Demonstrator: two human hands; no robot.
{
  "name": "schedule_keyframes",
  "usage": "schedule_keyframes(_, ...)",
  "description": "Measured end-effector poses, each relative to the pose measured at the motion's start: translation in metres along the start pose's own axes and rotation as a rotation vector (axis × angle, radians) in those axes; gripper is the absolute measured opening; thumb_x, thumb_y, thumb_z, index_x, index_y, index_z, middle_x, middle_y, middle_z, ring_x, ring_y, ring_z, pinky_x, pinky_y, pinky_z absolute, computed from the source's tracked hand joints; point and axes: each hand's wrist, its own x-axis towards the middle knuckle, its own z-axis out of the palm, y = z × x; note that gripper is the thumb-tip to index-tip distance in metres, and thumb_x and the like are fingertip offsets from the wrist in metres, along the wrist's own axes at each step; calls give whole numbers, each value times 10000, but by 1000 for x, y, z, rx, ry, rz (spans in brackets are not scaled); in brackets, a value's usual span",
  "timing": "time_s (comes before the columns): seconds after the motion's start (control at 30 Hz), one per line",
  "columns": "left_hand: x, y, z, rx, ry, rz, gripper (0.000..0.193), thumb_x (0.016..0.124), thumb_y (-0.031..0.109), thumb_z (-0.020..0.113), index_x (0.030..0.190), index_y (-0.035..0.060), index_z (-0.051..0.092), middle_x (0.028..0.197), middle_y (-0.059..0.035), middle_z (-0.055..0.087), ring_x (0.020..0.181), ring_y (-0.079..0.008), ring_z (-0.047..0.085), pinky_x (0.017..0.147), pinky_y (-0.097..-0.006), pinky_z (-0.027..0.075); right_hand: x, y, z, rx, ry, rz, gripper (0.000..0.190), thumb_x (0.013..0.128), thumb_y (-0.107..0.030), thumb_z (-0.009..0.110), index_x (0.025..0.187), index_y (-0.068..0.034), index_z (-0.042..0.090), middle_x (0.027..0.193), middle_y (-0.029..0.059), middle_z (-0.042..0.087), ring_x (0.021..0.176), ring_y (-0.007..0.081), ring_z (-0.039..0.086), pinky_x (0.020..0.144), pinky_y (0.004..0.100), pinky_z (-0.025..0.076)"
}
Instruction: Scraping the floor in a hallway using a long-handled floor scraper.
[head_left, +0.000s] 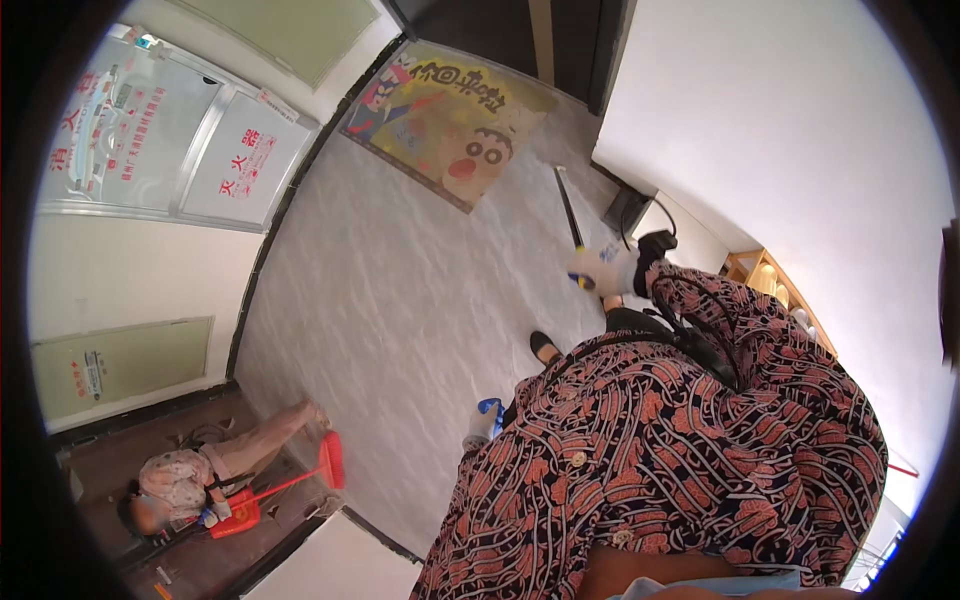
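Note:
My right hand (600, 270), in a white knitted work glove, is closed around a slim black stick (568, 206) with a yellow part near the fingers. The stick reaches away over the grey floor, and its pale far tip lies near the doormat. A dark strap or device is on my right wrist. Low in the picture, beside my patterned shirt, my left hand (486, 421) shows in part in a glove with blue on it; its fingers are mostly hidden, so I cannot tell whether it holds anything.
A colourful cartoon doormat (457, 120) lies before a dark door. At the lower left, a co-worker (176, 480) holds a red broom (330, 461) and red dustpan (238, 516). A fire extinguisher cabinet (225, 150) lines the left wall. A wooden shoe rack (802, 300) stands at right.

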Motion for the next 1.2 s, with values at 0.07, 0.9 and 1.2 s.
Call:
schedule_keyframes(0.07,-28,36,19,152,64,-4,206,823,150,588,979,16,568,755,-59,600,588,-134,535,515,-268,446,-15,10,36,-114,7,-106,199,730,-166,563,913,-100,517,867,134,557,800,316,562,667,414,448)
schedule_keyframes(0.9,-15,-144,-151,564,-122,408,447,815,390,509,1090,41,563,1043,-181,596,983,-311,563,864,-370,433,-132,-249,123,409,37,117,382,697,-271,657,967,-50,502,920,159,564,863,313,542,743,385,423)
schedule_keyframes(1.2,-106,21,-39,585,-370,772,552,729,302,676,1179,56,473,1072,-117,588,938,-229,583,808,-333,452,-102,-260,143,448,-20,-85,384,718,-285,694,974,-51,529,927,118,556,867,252,530,787,330,420)
